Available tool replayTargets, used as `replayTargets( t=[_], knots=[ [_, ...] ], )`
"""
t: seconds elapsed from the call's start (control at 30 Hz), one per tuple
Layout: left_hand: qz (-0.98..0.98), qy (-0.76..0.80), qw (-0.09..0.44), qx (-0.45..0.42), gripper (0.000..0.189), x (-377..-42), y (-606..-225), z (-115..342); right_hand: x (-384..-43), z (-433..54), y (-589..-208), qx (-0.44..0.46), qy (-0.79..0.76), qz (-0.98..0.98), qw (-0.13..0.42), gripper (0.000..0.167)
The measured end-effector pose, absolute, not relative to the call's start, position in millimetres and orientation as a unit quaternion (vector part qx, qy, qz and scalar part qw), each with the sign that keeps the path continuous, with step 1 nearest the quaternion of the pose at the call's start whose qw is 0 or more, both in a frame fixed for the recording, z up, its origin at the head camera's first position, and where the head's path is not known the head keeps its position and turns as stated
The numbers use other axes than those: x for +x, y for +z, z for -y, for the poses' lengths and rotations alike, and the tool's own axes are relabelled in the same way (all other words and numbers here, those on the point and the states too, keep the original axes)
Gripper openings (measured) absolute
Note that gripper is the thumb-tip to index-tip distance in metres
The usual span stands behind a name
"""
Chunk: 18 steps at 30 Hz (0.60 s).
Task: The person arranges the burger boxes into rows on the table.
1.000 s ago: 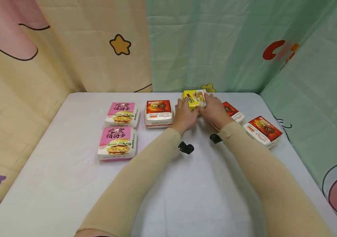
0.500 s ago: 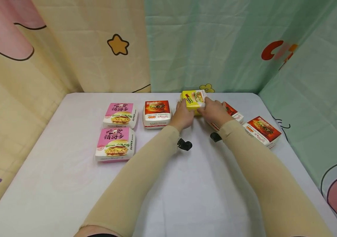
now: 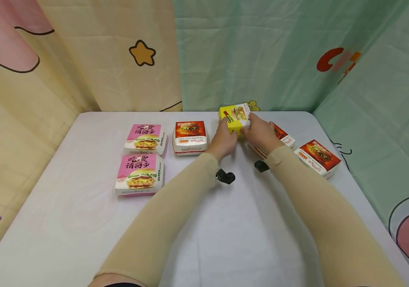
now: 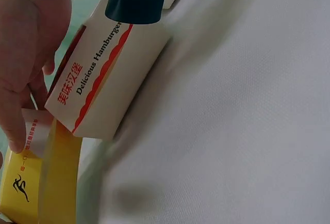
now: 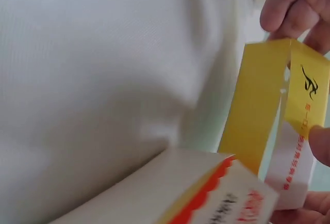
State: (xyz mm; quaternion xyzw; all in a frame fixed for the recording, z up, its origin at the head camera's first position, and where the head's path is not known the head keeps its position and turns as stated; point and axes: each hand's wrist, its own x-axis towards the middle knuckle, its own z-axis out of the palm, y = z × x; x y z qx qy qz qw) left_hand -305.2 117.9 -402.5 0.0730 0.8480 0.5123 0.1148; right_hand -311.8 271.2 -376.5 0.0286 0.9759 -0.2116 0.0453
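At the back of the table both hands hold a small yellow-and-white burger box (image 3: 234,115) between them. My left hand (image 3: 223,140) grips its left, yellow end. On the white end, my right hand (image 3: 261,134) has its thumb on the front face and fingers at the side. The right wrist view shows the yellow box's bottom panel (image 5: 255,100) above the cloth, with a gap along its lower front edge. Just right of it, partly hidden by the right hand, sits a red-and-white burger box (image 4: 100,79) marked "Delicious Hamburger".
Another red-topped burger box (image 3: 190,138) stands left of the hands, and one (image 3: 319,158) lies turned at the right. Two pink burger boxes (image 3: 145,138) form a front-to-back column farther left. White cloth covers the table (image 3: 226,231); printed curtains (image 3: 226,52) hang behind it.
Fingers that lay over the yellow box's top have moved down to its sides. The box has risen slightly and tilted. The other boxes stay put.
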Motion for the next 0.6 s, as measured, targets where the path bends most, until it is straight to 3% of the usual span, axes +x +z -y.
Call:
replayTargets(
  t=[0.33, 0.6],
  knots=[
    [-0.835, 0.538, 0.051, 0.102, 0.073, -283, -383, -110, -281, -262, -352, 0.020, -0.282, -0.959, 0.002, 0.076],
    [-0.824, 0.542, 0.057, 0.153, 0.077, -234, -364, -82, -231, -255, -337, -0.018, -0.286, -0.957, -0.044, 0.072]
  ],
)
